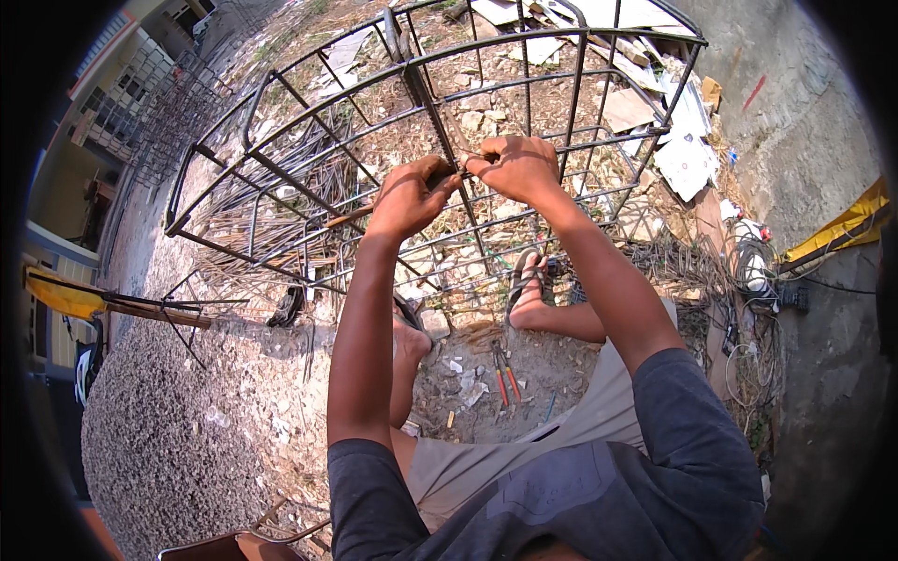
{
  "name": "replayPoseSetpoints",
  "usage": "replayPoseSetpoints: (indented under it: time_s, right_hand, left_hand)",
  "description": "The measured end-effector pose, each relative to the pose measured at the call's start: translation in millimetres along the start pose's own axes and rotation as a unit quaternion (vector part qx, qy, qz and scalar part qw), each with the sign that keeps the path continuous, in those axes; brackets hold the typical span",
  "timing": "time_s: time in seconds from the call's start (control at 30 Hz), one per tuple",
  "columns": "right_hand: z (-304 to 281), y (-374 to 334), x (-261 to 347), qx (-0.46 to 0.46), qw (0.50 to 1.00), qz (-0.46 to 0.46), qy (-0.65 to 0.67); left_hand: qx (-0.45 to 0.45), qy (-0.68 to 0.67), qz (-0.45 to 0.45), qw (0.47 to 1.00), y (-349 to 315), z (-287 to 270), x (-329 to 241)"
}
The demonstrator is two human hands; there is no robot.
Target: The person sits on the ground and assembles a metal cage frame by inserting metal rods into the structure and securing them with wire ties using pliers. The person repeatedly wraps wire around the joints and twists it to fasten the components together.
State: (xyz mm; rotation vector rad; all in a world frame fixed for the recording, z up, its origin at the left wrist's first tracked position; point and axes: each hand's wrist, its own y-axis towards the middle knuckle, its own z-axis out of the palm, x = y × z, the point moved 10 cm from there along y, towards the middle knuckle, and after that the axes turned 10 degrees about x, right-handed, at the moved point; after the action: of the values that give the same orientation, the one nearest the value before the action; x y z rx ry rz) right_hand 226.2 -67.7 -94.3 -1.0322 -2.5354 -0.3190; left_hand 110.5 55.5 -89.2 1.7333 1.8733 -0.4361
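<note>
A cage of dark steel reinforcing bars (505, 39) stands in front of me. Both hands meet at a crossing beside its thick middle bar. My left hand (410, 198) is closed, thumb and fingers pinched close to the bar; a thin brown rod (350, 218) sticks out from its left side, partly hidden by the hand. My right hand (516, 170) is closed too, its fingertips pressed together just right of the same crossing. What lies between the fingertips is too small to make out. Red-handled pincers (505, 374) lie on the ground between my legs.
Loose steel rods (290, 220) lie under and left of the cage. A gravel heap (168, 430) is at the lower left. Broken white boards (687, 168) lie at the right, near tangled wire and cables (753, 271). Yellow cloth (842, 224) hangs at the right edge.
</note>
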Motion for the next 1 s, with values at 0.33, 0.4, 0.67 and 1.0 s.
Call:
replayPoseSetpoints:
  time_s: [0.33, 0.4, 0.67, 1.0]
  right_hand:
    - [-1.5, -0.6, 2.7, 0.004, 1.0, 0.0, -0.007]
    - [2.1, 1.5, 0.6, 0.03, 0.999, -0.002, -0.009]
    - [-7.9, 41.4, 0.3, 0.017, 0.999, 0.015, 0.037]
    - [-14.2, 124.2, -11.7, -0.015, 0.999, 0.012, -0.031]
  left_hand:
    - [-0.011, 0.005, 0.015, 1.0, 3.3, -0.4, -0.6]
    - [-0.025, 0.036, 0.021, 0.999, 1.6, -1.6, -1.7]
    - [-0.022, 0.008, -0.003, 1.0, -2.6, -0.8, -1.4]
    - [-0.016, 0.026, -0.057, 0.998, 0.2, -1.5, 3.2]
